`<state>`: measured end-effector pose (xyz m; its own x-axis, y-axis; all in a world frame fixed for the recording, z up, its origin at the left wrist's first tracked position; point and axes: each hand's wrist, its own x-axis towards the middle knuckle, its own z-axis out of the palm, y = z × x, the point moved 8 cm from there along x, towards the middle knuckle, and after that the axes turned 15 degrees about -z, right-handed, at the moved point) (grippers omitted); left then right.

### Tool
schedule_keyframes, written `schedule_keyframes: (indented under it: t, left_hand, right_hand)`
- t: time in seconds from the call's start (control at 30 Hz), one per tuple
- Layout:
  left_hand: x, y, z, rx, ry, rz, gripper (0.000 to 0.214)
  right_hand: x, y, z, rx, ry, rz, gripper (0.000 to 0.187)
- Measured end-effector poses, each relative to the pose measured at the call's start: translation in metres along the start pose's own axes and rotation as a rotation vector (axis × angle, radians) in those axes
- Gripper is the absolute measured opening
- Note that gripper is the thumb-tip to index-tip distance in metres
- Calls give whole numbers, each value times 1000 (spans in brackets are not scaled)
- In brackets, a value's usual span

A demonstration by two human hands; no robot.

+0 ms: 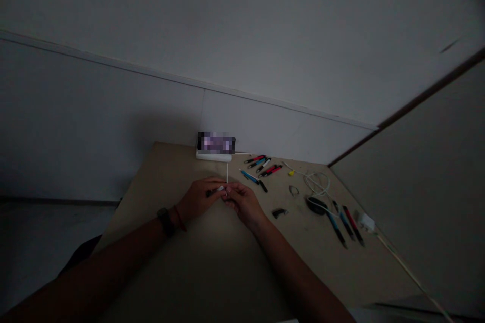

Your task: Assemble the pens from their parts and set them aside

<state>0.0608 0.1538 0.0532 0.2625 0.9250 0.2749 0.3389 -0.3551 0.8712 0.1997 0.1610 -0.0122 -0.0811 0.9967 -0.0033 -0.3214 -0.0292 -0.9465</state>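
Observation:
My left hand (200,196) and my right hand (244,203) meet over the middle of the table, fingertips touching. Closed fingers of my left hand grip a small black-and-white pen part (216,191). A thin white stick (227,172), like a pen refill, stands up from between the two hands. My right hand's thumb and fingers are pinched together at its lower end; the exact grip is hidden in the dim light. Nearest to my right hand lie a blue pen (249,177) and a small black piece (262,186).
A phone (215,143) leans over a white box (213,157) at the table's back edge. Several pens (270,170) lie to its right. Farther right are a coiled white cable (320,184), a black rounded object (316,205), more pens (344,222) and a white plug (366,222).

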Motion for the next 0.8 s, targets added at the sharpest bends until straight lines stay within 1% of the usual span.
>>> schedule_keyframes:
  t: [0.2, 0.43, 0.6, 0.8]
  left_hand:
    - [0, 6, -4, -6, 18, 7, 21]
    - [0, 2, -5, -7, 22, -10, 21]
    - [-1, 0, -4, -2, 17, -14, 21]
    - [-1, -3, -5, 10, 32, -18, 20]
  right_hand:
    - [1, 2, -3, -5, 2, -10, 35]
    - [-1, -1, 1, -65, -43, -26, 39]
    - [-2, -4, 5, -99, -56, -27, 36]
    - [-1, -3, 2, -114, -46, -49, 35]
